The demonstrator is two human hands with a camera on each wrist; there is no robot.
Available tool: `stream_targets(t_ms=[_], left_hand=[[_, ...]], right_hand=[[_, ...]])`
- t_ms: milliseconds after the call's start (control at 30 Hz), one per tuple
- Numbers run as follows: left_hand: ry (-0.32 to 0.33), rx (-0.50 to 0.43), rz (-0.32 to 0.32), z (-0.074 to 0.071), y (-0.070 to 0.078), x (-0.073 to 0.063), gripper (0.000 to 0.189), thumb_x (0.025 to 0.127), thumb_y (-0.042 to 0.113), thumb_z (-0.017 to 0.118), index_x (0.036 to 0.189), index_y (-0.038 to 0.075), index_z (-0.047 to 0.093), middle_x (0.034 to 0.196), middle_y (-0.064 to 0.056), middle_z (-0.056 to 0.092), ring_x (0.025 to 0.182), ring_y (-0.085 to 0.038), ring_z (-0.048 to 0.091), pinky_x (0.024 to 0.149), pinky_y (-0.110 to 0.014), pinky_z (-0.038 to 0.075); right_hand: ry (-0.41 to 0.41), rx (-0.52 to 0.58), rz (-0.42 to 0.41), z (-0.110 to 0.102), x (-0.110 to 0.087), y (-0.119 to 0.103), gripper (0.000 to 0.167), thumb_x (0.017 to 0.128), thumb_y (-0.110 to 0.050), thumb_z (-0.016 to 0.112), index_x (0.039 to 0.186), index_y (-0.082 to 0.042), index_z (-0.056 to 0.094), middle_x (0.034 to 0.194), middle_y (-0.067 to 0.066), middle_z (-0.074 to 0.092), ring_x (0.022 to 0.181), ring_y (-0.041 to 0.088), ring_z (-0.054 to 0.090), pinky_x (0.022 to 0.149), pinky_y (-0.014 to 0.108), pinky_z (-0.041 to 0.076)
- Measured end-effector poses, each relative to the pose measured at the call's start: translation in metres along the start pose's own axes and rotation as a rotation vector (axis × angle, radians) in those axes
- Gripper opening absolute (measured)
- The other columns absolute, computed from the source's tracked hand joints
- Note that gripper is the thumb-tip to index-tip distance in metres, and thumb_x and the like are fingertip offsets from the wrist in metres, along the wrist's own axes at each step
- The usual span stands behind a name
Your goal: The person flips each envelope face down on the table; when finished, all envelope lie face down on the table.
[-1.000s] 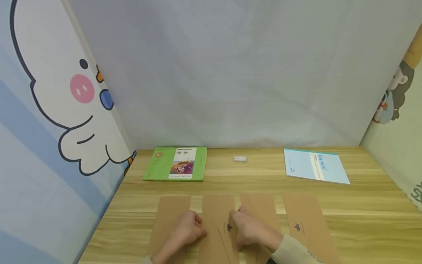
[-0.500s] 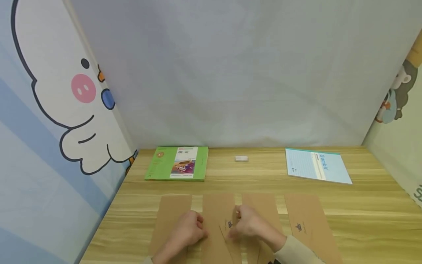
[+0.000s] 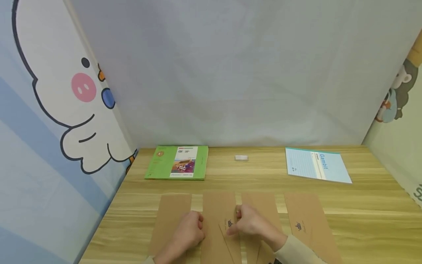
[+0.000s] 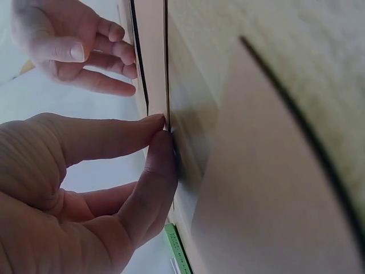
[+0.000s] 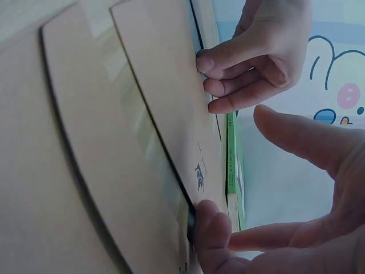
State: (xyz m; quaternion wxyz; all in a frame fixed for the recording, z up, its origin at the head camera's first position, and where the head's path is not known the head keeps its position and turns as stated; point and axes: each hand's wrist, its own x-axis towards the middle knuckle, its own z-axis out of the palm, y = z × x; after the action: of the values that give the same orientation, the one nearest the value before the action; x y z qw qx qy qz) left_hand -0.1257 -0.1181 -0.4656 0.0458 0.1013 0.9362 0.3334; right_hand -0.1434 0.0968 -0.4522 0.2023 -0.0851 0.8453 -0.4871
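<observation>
Flat brown kraft-paper pieces lie side by side across the near tabletop; the second kraft-paper piece from the left [image 3: 217, 207] carries a dark crown print and a slanting line. At its left edge is my left hand [image 3: 186, 231], thumb and index fingertips meeting right at the edge in the left wrist view. My right hand [image 3: 252, 223] is at its right edge. In the right wrist view the right fingertips [image 5: 212, 220] touch that edge, while the right thumb [image 5: 285, 130] stands away from them. The hands partly cover the first kraft-paper piece [image 3: 174, 201] and the third [image 3: 258, 201].
To the right lies another kraft-paper piece [image 3: 308, 220] with a crown print. Behind are a green book [image 3: 158, 165], a small white eraser-like block [image 3: 241, 158] and a light blue notebook [image 3: 318, 165]. A pale curtain [image 3: 230, 73] hangs at the table's far edge [image 3: 263, 148].
My right hand has shifted, its thumb going from beside the second kraft-paper piece to over its right part. The left thumb has drawn back slightly toward the piece's left edge.
</observation>
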Motion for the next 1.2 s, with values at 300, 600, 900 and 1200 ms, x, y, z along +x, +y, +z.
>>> stream_targets(t_ms=[300,600,900,1200], left_hand=[[-0.021,0.0,-0.028,0.0,-0.001,0.002,0.033,0.058,-0.011,0.068,0.091,-0.006,0.063,0.068,0.003,0.053,0.064,-0.011,0.05,0.06,-0.028,0.047],[-0.01,-0.007,-0.029,0.002,-0.002,0.002,0.036,0.061,-0.004,0.075,0.096,-0.006,0.064,0.07,0.002,0.053,0.067,-0.013,0.05,0.061,-0.029,0.046],[-0.038,-0.061,-0.055,0.002,-0.002,0.002,0.042,0.066,0.004,0.081,0.104,-0.003,0.065,0.075,0.0,0.053,0.07,-0.015,0.05,0.061,-0.03,0.045],[-0.097,-0.173,0.028,0.003,-0.004,0.002,0.044,0.072,0.002,0.078,0.113,-0.002,0.063,0.082,0.0,0.057,0.072,-0.011,0.057,0.06,-0.026,0.048]], right_hand=[[0.028,-0.075,-0.031,-0.001,-0.001,-0.002,0.056,0.061,-0.007,0.088,0.102,0.011,0.055,0.085,0.011,0.053,0.075,0.025,0.052,0.064,0.04,0.047],[0.049,-0.017,-0.053,-0.01,-0.005,0.003,0.078,0.065,-0.002,0.084,0.13,0.012,0.044,0.095,0.009,0.056,0.084,0.023,0.053,0.071,0.04,0.049],[-0.034,0.099,-0.203,-0.014,-0.01,-0.001,0.057,0.08,0.01,0.06,0.134,0.008,0.041,0.091,0.01,0.058,0.073,0.023,0.062,0.059,0.031,0.05],[-0.038,0.161,-0.274,-0.009,-0.012,-0.001,0.051,0.084,0.001,0.066,0.131,0.005,0.046,0.094,0.009,0.062,0.087,0.024,0.063,0.073,0.034,0.053]])
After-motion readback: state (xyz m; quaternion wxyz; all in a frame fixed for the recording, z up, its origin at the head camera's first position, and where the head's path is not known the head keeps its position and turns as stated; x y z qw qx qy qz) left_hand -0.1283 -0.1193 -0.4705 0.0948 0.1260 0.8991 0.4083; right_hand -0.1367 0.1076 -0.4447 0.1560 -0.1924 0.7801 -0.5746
